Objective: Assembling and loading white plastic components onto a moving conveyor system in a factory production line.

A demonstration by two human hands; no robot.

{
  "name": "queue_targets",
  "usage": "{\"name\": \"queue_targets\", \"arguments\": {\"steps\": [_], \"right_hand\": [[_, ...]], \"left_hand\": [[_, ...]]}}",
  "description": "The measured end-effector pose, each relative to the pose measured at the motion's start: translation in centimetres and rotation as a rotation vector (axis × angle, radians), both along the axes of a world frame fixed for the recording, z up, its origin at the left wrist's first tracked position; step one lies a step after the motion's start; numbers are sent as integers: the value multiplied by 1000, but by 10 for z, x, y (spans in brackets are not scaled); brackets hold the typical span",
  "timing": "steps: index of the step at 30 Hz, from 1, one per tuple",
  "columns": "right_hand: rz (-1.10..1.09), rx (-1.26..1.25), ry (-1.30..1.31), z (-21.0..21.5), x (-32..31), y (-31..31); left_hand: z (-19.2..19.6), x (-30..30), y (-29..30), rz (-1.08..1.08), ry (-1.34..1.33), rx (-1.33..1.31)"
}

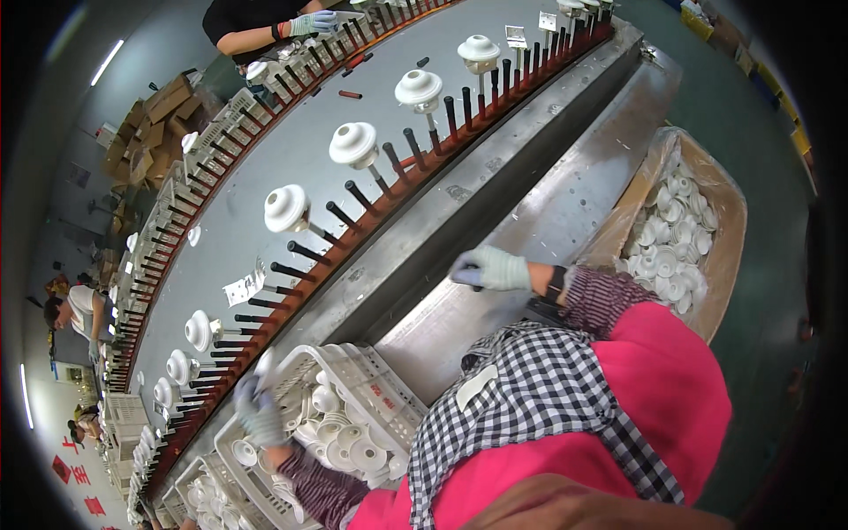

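My left hand [258,413], gloved and slightly smeared by motion, is over the rim of a white plastic crate [296,362] filled with white round parts [344,440]. At its fingertips a white round part [265,362] stands up, seen nearly edge-on. In a pale glove, my right hand [495,268] is curled above the metal ledge [442,340]. A small dark thing shows under its fingers, too hidden to name. Nearby on the conveyor, white stepped round fittings [287,208] sit on upright pegs [307,253] with black tops.
To my right stands a plastic-lined carton [729,230] of white parts. Another crate [190,481] is at lower left. The curved grey conveyor [238,265] has peg rows along both edges. Loose red tubes [351,94] lie on it. Across it, a co-worker's gloved hand [314,23] shows.
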State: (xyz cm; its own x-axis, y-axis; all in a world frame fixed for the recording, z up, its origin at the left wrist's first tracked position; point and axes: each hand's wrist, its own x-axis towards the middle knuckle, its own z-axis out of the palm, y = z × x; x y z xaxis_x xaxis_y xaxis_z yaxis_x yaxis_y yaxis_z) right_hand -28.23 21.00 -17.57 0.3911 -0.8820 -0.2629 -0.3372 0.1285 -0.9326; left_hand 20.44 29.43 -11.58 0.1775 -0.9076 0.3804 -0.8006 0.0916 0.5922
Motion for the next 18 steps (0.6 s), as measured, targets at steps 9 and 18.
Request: {"name": "queue_targets", "arguments": {"steps": [9, 18], "right_hand": [[241, -143, -294, 66, -24, -66], [-27, -980, 57, 73, -121, -90]], "left_hand": [[21, -332, -85, -493, 356, -276], [-3, -434, -129, -821, 1758, 826]]}}
